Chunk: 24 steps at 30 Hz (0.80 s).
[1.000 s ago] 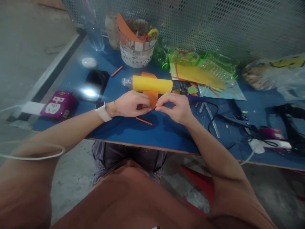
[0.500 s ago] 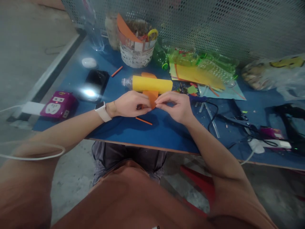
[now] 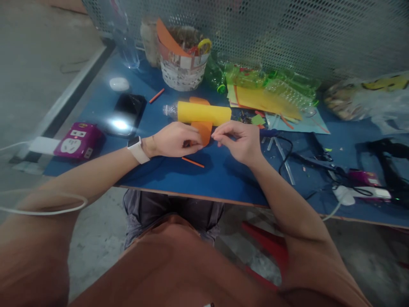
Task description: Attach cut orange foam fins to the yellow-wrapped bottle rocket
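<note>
A clear plastic bottle (image 3: 171,111) wrapped in yellow paper (image 3: 204,113) lies on its side, its neck to the left. Orange paper pieces stick out on both sides of it; the near orange piece (image 3: 203,130) is beside my fingers. My left hand (image 3: 179,140), with a watch at the wrist, is closed in a pinch at the left of that piece; whatever it holds is too small to make out. My right hand (image 3: 238,140) pinches thumb and fingertips together just right of the orange piece, apart from the left hand. An orange strip (image 3: 193,162) lies on the table below.
A woven basket (image 3: 183,72) holds orange paper and yellow-handled scissors. Behind on the right lie green plastic bottles (image 3: 287,87) and coloured paper sheets (image 3: 249,100). A phone (image 3: 129,111) and purple socket block (image 3: 78,140) are left; cables and a power strip (image 3: 367,192) are right.
My right hand has moved a little to the right, widening the gap between the two hands. The left hand and the bottle have stayed in place.
</note>
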Tool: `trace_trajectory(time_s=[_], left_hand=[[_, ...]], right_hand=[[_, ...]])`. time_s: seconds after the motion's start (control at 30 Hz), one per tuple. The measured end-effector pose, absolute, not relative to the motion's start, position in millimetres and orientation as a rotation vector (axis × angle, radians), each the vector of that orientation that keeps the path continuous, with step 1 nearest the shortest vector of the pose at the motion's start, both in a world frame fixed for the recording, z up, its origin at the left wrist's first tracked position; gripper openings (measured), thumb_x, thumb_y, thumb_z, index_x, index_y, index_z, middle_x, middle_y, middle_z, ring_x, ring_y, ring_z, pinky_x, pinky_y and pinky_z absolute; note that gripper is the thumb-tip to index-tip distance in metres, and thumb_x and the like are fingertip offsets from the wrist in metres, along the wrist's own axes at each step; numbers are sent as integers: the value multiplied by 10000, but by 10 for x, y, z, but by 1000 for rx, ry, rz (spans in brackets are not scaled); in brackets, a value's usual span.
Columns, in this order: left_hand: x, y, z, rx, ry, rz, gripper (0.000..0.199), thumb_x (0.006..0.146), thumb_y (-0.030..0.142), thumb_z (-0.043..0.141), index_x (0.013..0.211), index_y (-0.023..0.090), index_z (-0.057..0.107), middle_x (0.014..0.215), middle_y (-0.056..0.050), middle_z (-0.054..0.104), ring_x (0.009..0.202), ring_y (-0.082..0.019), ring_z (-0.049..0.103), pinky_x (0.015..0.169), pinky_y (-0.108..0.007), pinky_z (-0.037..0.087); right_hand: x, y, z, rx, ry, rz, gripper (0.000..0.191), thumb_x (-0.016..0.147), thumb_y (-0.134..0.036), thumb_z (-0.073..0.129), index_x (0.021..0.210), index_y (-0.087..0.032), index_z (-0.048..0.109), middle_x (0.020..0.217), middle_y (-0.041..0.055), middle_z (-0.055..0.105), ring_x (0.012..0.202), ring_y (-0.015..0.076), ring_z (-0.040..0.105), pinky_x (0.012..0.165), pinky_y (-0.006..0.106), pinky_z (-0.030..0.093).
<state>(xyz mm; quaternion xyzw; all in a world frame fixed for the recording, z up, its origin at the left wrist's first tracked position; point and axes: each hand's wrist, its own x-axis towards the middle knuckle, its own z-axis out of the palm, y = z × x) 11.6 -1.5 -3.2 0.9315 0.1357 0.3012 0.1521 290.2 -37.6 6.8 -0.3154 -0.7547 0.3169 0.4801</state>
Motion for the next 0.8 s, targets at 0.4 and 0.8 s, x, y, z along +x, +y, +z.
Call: trace_trajectory(time_s=[0.4,0.8], left_hand=[[112,-42,-6,2693,388,870,276,1150,326,668,945,212,813,874,-47,842,726,-173,757,692,-286,535],[112,-35,-16,2726,416,828,318,1163,345,635,929,216,806,888,-54,853,764,-189,797,686,-298,548]], right_hand=[[2849,-324,102,-844,-1569,981,507,1032,-765,834,957,-263,840,772,-11,765,456,94,577,439,274,512],[2908,-226,123,-937,-1318,1141,789,870,-963,839,708,-260,522,572,-80,444,419,79,418,399,259,349]])
